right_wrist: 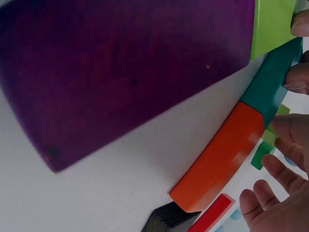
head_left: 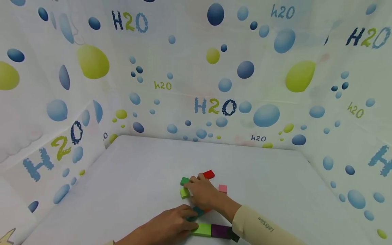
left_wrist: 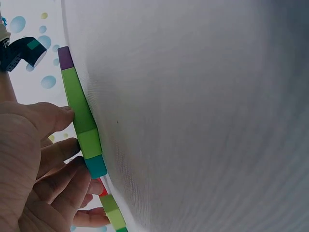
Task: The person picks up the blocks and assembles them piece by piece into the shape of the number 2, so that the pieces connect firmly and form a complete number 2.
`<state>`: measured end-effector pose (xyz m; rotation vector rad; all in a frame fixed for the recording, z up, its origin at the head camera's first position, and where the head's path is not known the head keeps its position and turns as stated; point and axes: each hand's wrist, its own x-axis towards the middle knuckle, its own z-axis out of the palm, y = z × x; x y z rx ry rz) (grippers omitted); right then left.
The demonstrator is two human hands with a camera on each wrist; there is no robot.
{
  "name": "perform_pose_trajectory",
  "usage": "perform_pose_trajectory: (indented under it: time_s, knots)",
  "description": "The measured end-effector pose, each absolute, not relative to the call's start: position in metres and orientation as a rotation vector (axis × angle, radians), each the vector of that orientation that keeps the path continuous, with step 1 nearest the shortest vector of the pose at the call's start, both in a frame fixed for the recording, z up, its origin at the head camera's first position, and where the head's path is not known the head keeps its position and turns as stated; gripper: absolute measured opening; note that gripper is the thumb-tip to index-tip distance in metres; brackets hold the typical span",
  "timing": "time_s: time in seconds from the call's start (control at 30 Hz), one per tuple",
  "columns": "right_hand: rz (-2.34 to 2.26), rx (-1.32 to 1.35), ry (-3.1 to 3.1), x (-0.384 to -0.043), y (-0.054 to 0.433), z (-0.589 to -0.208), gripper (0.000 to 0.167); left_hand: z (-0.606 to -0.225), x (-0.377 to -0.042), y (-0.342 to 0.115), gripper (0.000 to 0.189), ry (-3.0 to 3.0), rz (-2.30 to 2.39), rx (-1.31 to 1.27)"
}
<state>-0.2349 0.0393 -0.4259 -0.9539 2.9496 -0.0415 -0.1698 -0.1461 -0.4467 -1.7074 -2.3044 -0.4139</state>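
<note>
My left hand (head_left: pixel 173 221) rests at the near row of blocks. Its thumb lies on a long lime block (head_left: pixel 202 230) and other fingertips touch a teal block (right_wrist: pixel 273 79). A purple block (head_left: pixel 219 231) adjoins the lime one, end to end. An orange block (right_wrist: pixel 219 157) meets the teal block's end. Beyond, my right hand (head_left: pixel 203 194) reaches over the blocks, its fingers loosely bent. Its fingertips are right at a dark green block (head_left: pixel 184 181) and a small lime block (head_left: pixel 184 193), and no block shows in its grasp.
A red block (head_left: pixel 209 174) lies past the right hand, and a pink block (head_left: pixel 223 188) sits to its right. A dark piece (right_wrist: pixel 169 217) shows near the orange block's end. White cloth (head_left: pixel 137 177) covers the table, with printed curtains (head_left: pixel 190 68) around it.
</note>
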Motion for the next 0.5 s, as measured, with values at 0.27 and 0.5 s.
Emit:
perform_pose_trajectory:
  time_s: [0.27,0.5]
  knots:
    - [-0.176,-0.862,2.969,-0.238,0.045,-0.43,0.028,-0.447,-0.17,-0.144,0.024,-2.31,-0.395,-1.682]
    - [-0.374,-0.72,2.947,-0.243,0.055,-0.432,0.021,-0.449,-0.169,-0.145,0.025,-2.334,-0.429,-1.694]
